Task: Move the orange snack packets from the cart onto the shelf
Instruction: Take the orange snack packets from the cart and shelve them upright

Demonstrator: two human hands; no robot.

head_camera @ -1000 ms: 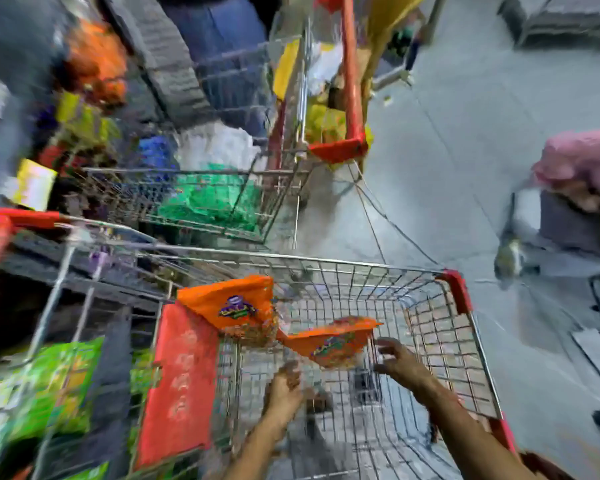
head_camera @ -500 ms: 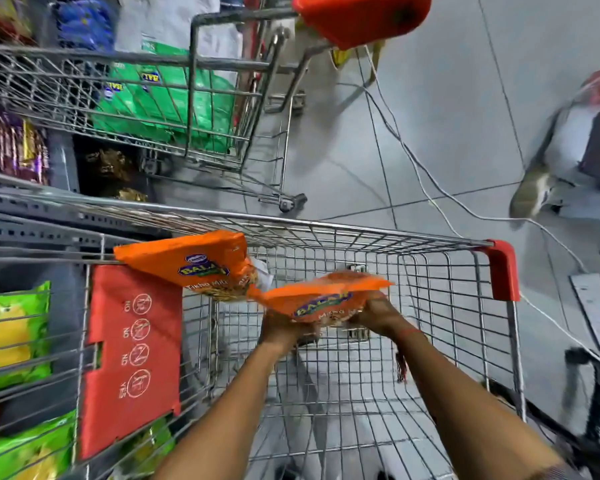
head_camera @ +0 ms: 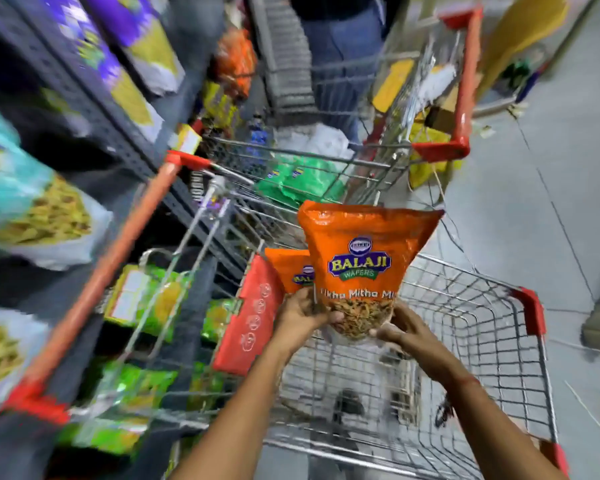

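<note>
Packets (head_camera: pixel 361 265) of orange snack mix stand upright above the cart (head_camera: pixel 471 327), two of them, one tucked behind and to the left of the front one so only its upper corner shows. Both hands are clamped on the front packet's lower end: the left hand (head_camera: pixel 302 317) pinches its left bottom corner, the right hand (head_camera: pixel 400 329) cups the base from below and to the right; whether the left also holds the rear packet I cannot tell. The shelf (head_camera: pixel 94 109) lies left of the cart, dark perforated metal, already crowded with blurred bags in purple, teal and green. To do the carry well, I would judge it best to keep support under the base (the fill sits low and heavy there), swing both packets left as one, and clear the cart's red corner guard (head_camera: pixel 253 310) before setting them down upright. The film is glossy and crinkled, puffed like a pillow, with a flat crimped top seam and a clear window at the bottom showing the loose mix. The cart is open wire mesh, which could snag a corner.
</note>
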